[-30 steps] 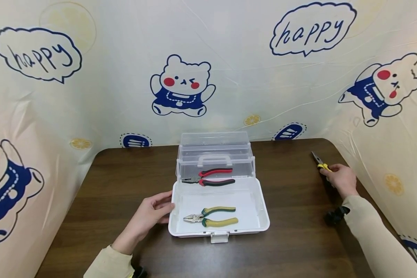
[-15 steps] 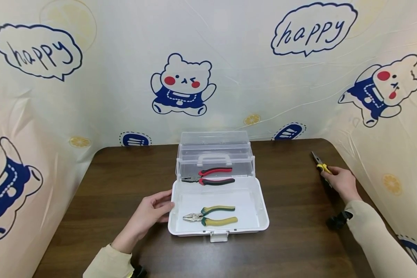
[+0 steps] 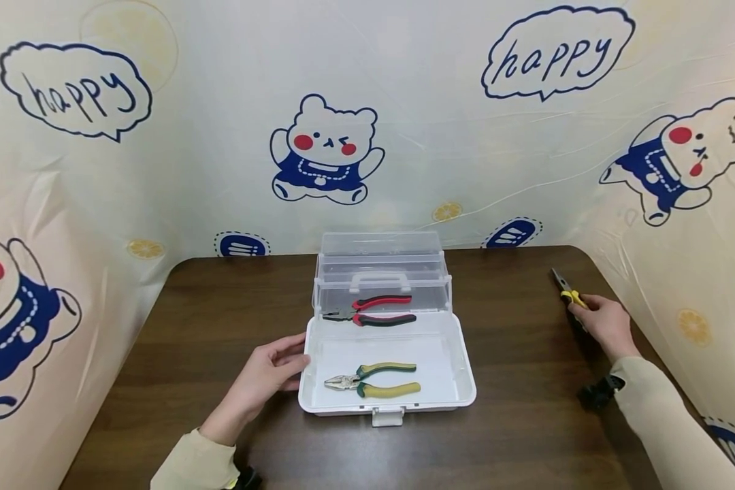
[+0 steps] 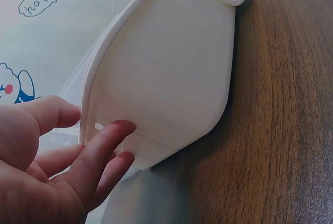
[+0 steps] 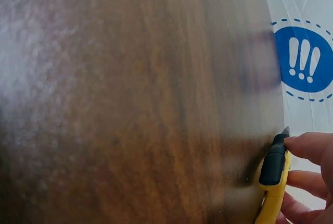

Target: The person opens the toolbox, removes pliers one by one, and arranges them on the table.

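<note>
At the left wall of the white toolbox (image 3: 437, 354), touching lightly with the left hand (image 3: 263, 376), holding its fingers apart and a little bent, its thumb near the rim. Just right of these fingers, seeing the green-and-yellow pliers (image 3: 373, 390) lying on the toolbox floor; farther back, noticing the red-and-black pliers (image 3: 376, 320) by the raised clear lid (image 3: 380, 260). Well to the right, with the right hand (image 3: 606, 323), pinching the yellow-and-black pliers (image 3: 569, 297) between thumb and fingers, outside the toolbox; not being able to tell if touching the wood.

Judging from this, probably gripping the pliers while steadying the toolbox; for the next move, seemingly needing a secure pinch and a calm left hand.

Below both hands' fingers, finding a brown wood-grain table (image 3: 514, 354); beyond the fingertips, seeing a pale sheet (image 3: 429, 122) hanging around, showing bears (image 3: 321, 170) and "happy" bubbles (image 3: 76, 95).
</note>
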`<state>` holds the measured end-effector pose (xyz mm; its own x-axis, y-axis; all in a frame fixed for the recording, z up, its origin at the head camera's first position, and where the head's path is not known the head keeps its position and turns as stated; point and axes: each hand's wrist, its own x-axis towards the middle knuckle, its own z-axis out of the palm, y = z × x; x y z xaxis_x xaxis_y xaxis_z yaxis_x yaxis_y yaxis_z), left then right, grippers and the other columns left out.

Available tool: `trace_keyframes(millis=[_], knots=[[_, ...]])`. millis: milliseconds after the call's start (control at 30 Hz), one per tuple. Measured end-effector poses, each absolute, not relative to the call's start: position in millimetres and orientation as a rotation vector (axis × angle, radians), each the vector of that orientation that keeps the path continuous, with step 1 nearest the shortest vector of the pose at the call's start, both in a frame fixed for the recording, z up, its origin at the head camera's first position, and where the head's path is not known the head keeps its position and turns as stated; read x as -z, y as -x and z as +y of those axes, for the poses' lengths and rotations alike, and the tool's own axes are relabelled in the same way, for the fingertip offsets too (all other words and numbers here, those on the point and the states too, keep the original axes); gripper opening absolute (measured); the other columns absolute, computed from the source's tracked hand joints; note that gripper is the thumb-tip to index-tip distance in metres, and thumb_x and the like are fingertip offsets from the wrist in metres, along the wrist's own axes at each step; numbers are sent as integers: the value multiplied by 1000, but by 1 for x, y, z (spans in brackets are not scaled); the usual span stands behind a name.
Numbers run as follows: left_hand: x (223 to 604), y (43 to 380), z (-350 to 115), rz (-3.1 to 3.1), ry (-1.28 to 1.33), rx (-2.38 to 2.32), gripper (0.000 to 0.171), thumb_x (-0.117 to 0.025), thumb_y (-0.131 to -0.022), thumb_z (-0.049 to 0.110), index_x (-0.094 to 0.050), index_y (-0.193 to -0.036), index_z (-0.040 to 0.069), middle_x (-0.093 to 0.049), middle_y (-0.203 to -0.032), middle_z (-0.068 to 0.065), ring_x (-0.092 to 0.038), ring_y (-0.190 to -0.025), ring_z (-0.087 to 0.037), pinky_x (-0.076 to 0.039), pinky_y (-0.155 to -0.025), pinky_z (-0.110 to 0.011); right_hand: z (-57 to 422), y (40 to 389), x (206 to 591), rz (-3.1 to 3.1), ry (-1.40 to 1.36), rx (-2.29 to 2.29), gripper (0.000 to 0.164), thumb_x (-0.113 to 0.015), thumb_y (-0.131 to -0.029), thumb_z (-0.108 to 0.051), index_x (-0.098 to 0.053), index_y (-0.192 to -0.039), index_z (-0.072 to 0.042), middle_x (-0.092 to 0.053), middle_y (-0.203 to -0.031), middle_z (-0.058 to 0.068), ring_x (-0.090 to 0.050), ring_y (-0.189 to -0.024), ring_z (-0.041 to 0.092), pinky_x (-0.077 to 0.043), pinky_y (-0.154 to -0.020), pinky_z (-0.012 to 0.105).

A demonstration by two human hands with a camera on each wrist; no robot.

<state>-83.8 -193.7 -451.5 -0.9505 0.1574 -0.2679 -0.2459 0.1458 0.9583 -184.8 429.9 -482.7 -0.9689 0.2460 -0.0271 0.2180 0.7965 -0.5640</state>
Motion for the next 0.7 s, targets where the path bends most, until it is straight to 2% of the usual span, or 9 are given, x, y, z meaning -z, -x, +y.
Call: trace_keyframes(millis=[200,400,533,633,700], knots=[[453,84,-194,2116,78,-1877,55,-65,-101,3,-46,-152,-7,-55,-144,-32,-68,-116,-33,-65,-79,-41,430,181,481,-2872,314,-886,50,-62,-103,-28,-60,-131,14,-69,-114,34,-60,-80,17,-43,-61,19],[452,85,-194,2141,65,-1871,55,-66,-101,4,-47,-151,-8,-57,-142,-33,-68,-115,-34,-65,-77,-40,420,179,474,-2762,272,-883,45,-59,-104,-27,-65,-127,11,-70,-111,32,-59,-84,16,-43,-65,19],[452,85,-194,2142,62,-1876,55,-66,-101,3,-47,-151,-8,-57,-141,-33,-68,-114,-33,-65,-77,-40,407,179,468,-2712,233,-872,42,-60,-103,-25,-67,-124,11,-70,-110,32,-64,-88,28,-45,-68,26],[452,84,-194,2138,65,-1877,55,-66,-101,3,-47,-151,-8,-57,-141,-33,-68,-114,-33,-65,-77,-39,397,176,464,-2713,191,-883,43,-59,-104,-25,-66,-126,10,-67,-116,33,-63,-100,42,-46,-77,38],[452,84,-194,2134,66,-1878,55,-66,-101,4,-47,-151,-8,-57,-142,-33,-68,-114,-33,-65,-77,-39,390,174,460,-2713,157,-896,43,-59,-104,-26,-65,-128,10,-65,-118,33,-61,-104,46,-45,-81,44]])
